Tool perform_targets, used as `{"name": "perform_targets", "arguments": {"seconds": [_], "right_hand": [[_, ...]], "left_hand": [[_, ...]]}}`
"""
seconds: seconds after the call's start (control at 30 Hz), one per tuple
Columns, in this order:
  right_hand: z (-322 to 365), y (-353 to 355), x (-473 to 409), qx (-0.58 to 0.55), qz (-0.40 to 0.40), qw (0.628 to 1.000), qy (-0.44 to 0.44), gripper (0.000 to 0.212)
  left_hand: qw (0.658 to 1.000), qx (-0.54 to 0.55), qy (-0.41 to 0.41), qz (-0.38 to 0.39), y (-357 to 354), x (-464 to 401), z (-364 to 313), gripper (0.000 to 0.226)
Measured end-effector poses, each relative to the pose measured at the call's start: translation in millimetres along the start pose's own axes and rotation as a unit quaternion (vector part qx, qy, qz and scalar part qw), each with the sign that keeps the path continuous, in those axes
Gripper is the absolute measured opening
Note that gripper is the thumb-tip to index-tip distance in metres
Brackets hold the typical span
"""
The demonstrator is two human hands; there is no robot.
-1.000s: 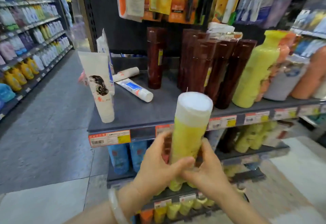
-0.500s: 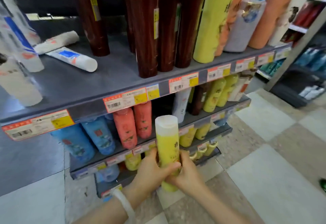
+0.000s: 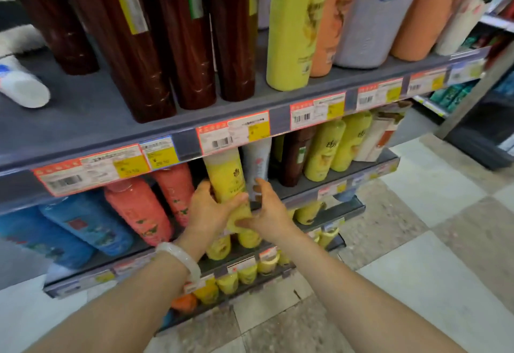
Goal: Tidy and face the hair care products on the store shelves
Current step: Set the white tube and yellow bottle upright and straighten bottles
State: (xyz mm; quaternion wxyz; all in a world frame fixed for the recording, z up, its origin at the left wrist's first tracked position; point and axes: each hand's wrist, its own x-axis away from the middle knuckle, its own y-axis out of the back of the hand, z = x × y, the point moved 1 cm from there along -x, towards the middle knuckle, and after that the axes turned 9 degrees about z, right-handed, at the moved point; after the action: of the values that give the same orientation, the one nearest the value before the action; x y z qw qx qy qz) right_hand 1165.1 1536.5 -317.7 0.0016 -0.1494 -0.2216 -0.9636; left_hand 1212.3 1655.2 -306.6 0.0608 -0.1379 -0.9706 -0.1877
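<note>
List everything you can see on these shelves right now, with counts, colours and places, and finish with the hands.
dark brown bottles: at least four, top shelf, left and centre
yellow bottle: one, top shelf, right of the brown ones
orange bottles: at least two, top shelf, right side
pale lilac bottle: one, between the orange ones
white tube: one, lying flat, top shelf far left
price tags: several, red, white and yellow, along the top shelf edge
blue bottles: at least two, second shelf, left
coral bottles: two, second shelf, right of the blue
held yellow bottle: one, at the second shelf
left hand: grip on the held bottle, white bangle at the wrist
right hand: grip on the same bottle
</note>
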Motion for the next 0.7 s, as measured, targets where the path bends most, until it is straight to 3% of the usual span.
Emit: {"name": "perform_targets", "arguments": {"seconds": [0.1, 0.17, 0.43, 0.53, 0.7], "right_hand": [[-15.7, 25.8, -17.6, -0.002, -0.051, 0.999, -0.007, 0.08], [-22.5, 37.2, -29.4, 0.002, -0.076, 0.997, -0.009, 0.083], [-32.3, 31.2, -69.4, -0.038, -0.065, 0.996, 0.041, 0.081], [-37.0, 29.5, -73.6, -0.028, -0.087, 0.995, 0.046, 0.069], [-39.4, 36.2, -77.4, -0.012, -0.062, 0.997, 0.051, 0.065]], "left_hand": [[0.999, -0.038, 0.004, -0.033, -1.1, -18.2, 0.7, 0.051], [0.997, -0.05, 0.004, -0.062, -2.1, -27.1, 4.5, 0.056], [0.997, -0.033, 0.012, -0.07, -15.3, -39.7, 32.3, 0.066], [0.997, -0.036, 0.003, -0.072, -17.0, -40.8, 36.9, 0.07], [0.998, -0.009, -0.011, -0.06, -20.2, -42.5, 41.3, 0.064]]}}
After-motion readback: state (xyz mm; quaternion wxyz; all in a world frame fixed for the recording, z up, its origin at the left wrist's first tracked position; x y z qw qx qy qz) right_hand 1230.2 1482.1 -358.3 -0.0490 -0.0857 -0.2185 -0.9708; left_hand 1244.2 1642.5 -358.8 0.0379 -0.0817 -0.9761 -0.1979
